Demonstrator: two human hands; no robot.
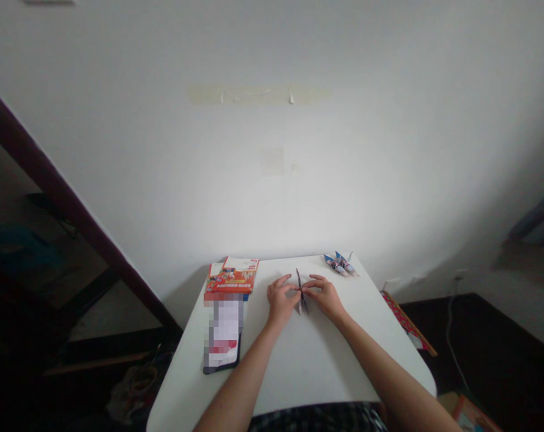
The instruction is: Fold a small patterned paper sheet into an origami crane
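Note:
Between my two hands a small piece of folded paper (299,277) stands nearly on edge above the white table (316,366). My left hand (280,300) pinches it from the left with thumb and forefinger, the other fingers partly raised. From the right, my right hand (324,295) pinches the same paper near its middle. The fingertips of both hands meet at the paper and cover part of it. At the table's far right corner lie folded paper figures (341,264) with pointed ends, blue, white and red.
Orange-and-white printed booklets or packets (233,276) lie at the back left of the table. In front of them is a dark-edged phone-like device (227,336), partly blurred out. A white wall (272,204) borders the far edge. A cable (449,324) hangs at the right.

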